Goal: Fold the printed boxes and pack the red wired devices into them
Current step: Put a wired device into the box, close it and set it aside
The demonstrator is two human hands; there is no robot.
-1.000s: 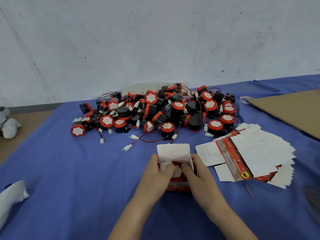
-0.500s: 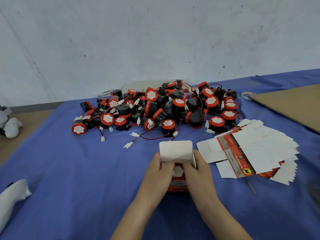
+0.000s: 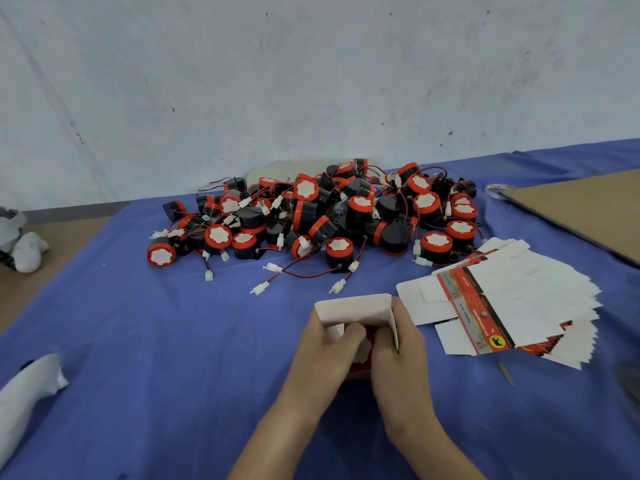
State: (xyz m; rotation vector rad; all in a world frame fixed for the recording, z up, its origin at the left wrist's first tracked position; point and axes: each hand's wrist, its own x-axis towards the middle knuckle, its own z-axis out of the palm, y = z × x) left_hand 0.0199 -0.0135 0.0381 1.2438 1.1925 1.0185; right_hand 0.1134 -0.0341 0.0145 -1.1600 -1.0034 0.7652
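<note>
A small printed box [image 3: 353,308] stands on the blue cloth at centre, its white lid flap raised at the far side. My left hand [image 3: 323,351] and my right hand [image 3: 400,348] hold it from either side, thumbs pressing inward over the opening. A red wired device [image 3: 365,346] sits inside, mostly hidden by my thumbs. Behind it lies a big pile of red-and-black wired devices [image 3: 322,216] with white connectors. A fanned stack of flat printed boxes [image 3: 502,306] lies to the right.
Blue cloth [image 3: 173,341] covers the table. A brown cardboard sheet [image 3: 588,209] lies at far right with a tape roll [image 3: 495,190] beside it. White cloth items sit at the left edge [image 3: 27,393] and further back [image 3: 24,244]. A grey wall stands behind.
My thumbs have pushed further into the box opening, covering more of the device. The side flaps have folded inward. The lid flap stays raised.
</note>
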